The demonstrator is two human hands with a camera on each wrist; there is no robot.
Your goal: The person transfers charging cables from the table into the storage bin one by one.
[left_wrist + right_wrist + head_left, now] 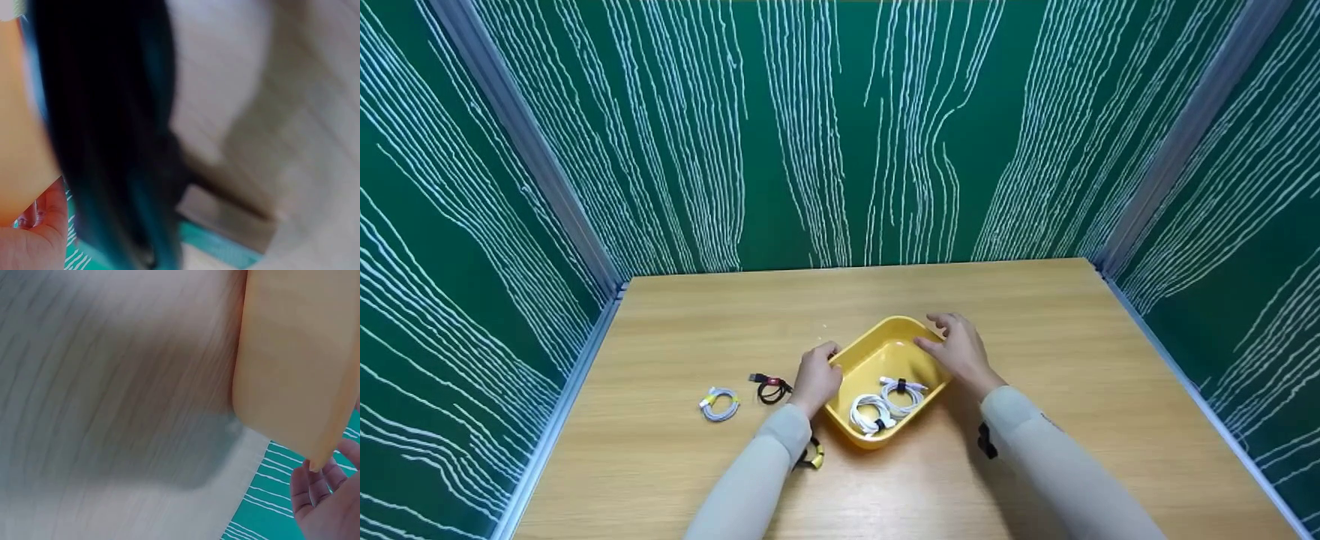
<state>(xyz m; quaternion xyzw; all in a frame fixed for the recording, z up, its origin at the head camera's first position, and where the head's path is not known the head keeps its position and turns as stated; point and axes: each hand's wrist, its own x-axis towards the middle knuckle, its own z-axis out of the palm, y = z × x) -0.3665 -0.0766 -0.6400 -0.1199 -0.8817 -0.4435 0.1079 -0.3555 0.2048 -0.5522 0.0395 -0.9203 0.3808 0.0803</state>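
A yellow bin (pixel 851 435) is angled on the wooden table, with two coiled white cables (pixel 870 414) (pixel 901 397) in its near part. At its left rim the left hand (pixel 817 379) grips the wall; the left wrist view shows that hand (pixel 39 242) beside the bin's side (pixel 22 140). The right hand (pixel 962 351) is at the right rim, thumb over the inside, fingers spread apart and bent loosely. In the right wrist view its fingertips (pixel 320 484) are close to the bin's corner (pixel 298 382); contact is unclear.
Left of the bin lie a light grey coiled cable (pixel 721 405) and a black cable (pixel 772 390) with a red tie. A black-and-yellow coil (pixel 815 456) is partly under the left forearm. A black item (pixel 986 441) shows beside the right sleeve. Green walls surround the table (pixel 697 315).
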